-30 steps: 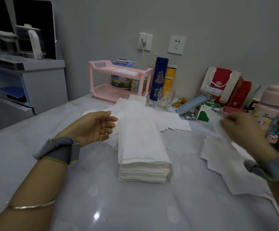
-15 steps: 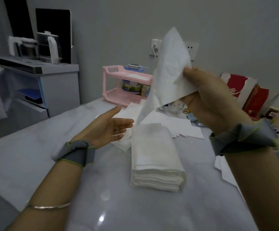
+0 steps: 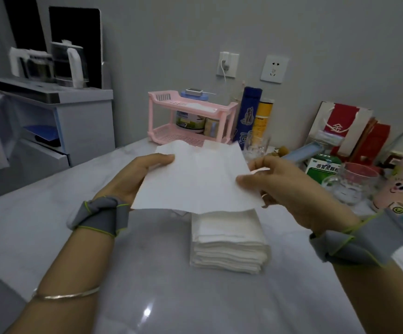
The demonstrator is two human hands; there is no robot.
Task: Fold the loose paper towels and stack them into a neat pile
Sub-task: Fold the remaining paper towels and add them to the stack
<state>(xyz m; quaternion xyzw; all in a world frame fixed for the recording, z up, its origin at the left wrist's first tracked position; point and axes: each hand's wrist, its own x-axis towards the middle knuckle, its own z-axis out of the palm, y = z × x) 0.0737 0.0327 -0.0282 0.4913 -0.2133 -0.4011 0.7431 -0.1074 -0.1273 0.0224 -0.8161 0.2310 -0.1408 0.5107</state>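
Paper towel [image 3: 195, 179] above pile [image 3: 227, 239], sides pinched by raised left hand [image 3: 133, 179] and right hand [image 3: 289, 189].

Between my fingers [image 3: 157, 160] I see a matt, creased white paper towel sheet [image 3: 195, 179]; below them, a soft white folded-paper stack [image 3: 227, 237] on a glossy smooth grey marbled tabletop [image 3: 147, 273].

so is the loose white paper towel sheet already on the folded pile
No, left hand and right hand hold the white paper sheet up, off the folded pile.
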